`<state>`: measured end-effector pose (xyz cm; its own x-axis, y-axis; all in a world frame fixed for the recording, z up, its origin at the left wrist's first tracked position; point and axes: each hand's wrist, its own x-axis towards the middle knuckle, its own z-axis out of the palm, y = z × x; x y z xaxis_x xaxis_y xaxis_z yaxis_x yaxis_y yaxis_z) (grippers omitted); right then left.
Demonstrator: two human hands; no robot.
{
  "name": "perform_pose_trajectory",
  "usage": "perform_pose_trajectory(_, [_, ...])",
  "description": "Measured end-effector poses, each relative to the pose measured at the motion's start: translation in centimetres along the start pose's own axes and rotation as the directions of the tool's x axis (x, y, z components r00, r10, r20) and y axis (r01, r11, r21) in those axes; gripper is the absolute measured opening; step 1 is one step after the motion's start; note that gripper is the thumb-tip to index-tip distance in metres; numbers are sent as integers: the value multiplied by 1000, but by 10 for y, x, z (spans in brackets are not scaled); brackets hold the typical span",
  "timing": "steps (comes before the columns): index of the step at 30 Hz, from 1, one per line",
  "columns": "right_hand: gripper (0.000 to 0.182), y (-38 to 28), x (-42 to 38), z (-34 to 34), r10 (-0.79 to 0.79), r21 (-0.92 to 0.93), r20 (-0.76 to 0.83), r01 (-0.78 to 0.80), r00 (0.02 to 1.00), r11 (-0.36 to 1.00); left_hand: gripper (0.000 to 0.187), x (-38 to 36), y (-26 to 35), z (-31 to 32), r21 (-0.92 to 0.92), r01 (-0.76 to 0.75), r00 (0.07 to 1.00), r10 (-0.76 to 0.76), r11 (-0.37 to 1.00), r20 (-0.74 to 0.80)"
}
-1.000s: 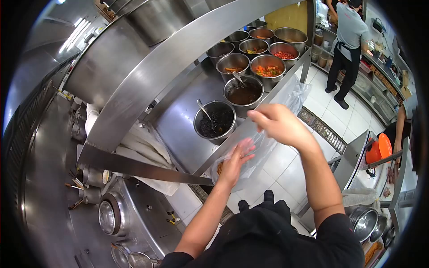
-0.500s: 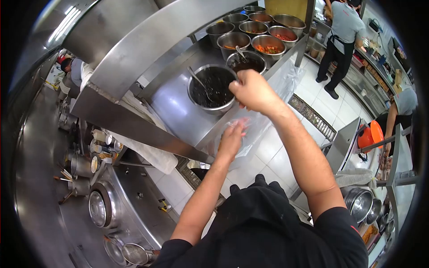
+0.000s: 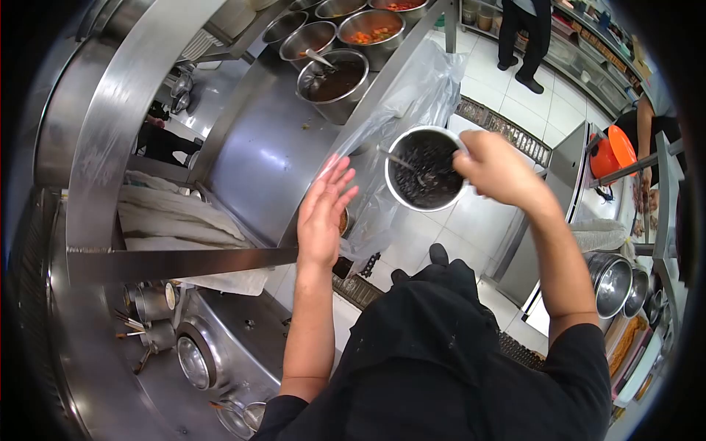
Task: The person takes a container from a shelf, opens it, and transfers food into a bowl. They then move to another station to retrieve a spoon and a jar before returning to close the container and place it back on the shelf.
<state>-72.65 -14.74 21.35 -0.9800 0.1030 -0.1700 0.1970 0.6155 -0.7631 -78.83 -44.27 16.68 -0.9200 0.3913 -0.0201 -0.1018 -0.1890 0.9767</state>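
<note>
- The steel worktop runs away from the person, with several metal pots of food gathered toward its far end.
- A clear plastic sheet hangs along the worktop's right edge, above the white tiled floor.
- The sauce pot, filled with brown liquid, stands on the worktop near that edge; a ladle leans in it.
- The dark-filled pot is held in the air beyond the worktop's edge, over the sheet and floor, its mouth facing the camera.
- The left hand is spread, fingers apart, holding nothing visible, beside the worktop's edge and near the sheet; whether it touches the plastic I cannot tell.
- The right hand grips the dark-filled pot at its right rim, fingers curled and pinching the metal.
- A spoon stands in that pot's black contents, its handle toward the left rim.
</note>
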Motion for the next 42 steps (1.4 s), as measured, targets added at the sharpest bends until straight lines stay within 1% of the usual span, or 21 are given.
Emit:
perform_pose_trajectory(1, [24,20,15,19,-16,-39,8,16,1000,999,52,1,0,-1,24,-8,1000,8,1000,1])
perform_pose_trajectory(3, [33,46,49,62,18,-133,38,-13,999,991,53,2,1,0,38,2,1000,-1,999,-13])
perform_pose_trajectory(5, [33,69,89,111,-48,-140,36,52,998,989,53,4,3,1,64,9,1000,-7,998,-30])
perform_pose_trajectory(7, [32,75,123,155,-80,-152,-24,75,997,985,53,4,2,1,49,-1,999,2,999,-33])
perform_pose_trajectory(10, [32,78,166,198,-69,-82,0,69,998,994,54,3,4,4,37,7,999,-6,999,-36])
perform_pose_trajectory(13, [33,91,185,233,-62,-59,-30,60,998,996,54,2,6,3,46,19,999,-18,999,-40])
perform_pose_trajectory(14, [34,94,190,239,3,-61,62,1,998,998,55,2,6,3,50,24,999,-22,998,-42])
perform_pose_trajectory(16, [37,96,193,242,139,-89,237,-121,961,989,55,1,6,3,57,23,999,-21,998,-42])
perform_pose_trajectory(17, [39,97,192,243,113,-120,181,-92,977,989,55,1,7,4,63,19,999,-17,998,-37])
perform_pose_trajectory(19, [43,92,180,238,53,-180,57,-42,997,983,56,1,8,4,62,36,998,-33,997,-44])
perform_pose_trajectory(22, [46,71,162,206,144,-207,71,-126,987,970,56,1,5,1,74,46,999,-44,996,-26])
perform_pose_trajectory(24, [45,63,145,172,40,-18,170,-37,985,999,57,2,7,1,94,41,999,-38,995,-30])
perform_pose_trajectory(26, [46,61,133,146,-147,165,-37,152,988,975,55,2,3,0,103,25,999,-20,994,-51])
perform_pose_trajectory(28, [49,-3,101,60,-118,372,-342,250,932,894,52,1,-4,7,88,24,996,-17,996,-83])
perform_pose_trajectory(30, [50,-33,106,23,-104,359,-449,286,887,889,53,3,-8,14,53,39,995,-34,998,-95])
perform_pose_trajectory(32, [46,-64,115,2,-81,284,-277,162,957,945,56,6,-21,16,33,49,995,-46,998,-92])
perform_pose_trajectory(33, [45,-77,122,-5,-58,237,-190,104,980,966,57,9,-27,17,-16,89,993,-90,996,-81])
perform_pose_trajectory(35, [40,-84,151,1,-79,72,-92,85,993,994,59,15,-38,20,-115,172,982,-179,978,-56])
perform_pose_trajectory(36, [38,-84,164,5,-81,-12,-38,80,996,997,61,20,-47,19,-161,223,968,-238,961,-82])
perform_pose_trajectory(39, [32,-84,178,6,-51,182,23,46,998,982,58,36,-52,23,-214,272,942,-305,938,-139])
perform_pose_trajectory(42, [31,-91,174,7,-90,129,-2,89,996,988,56,40,-43,23,-191,165,982,-180,968,-65])
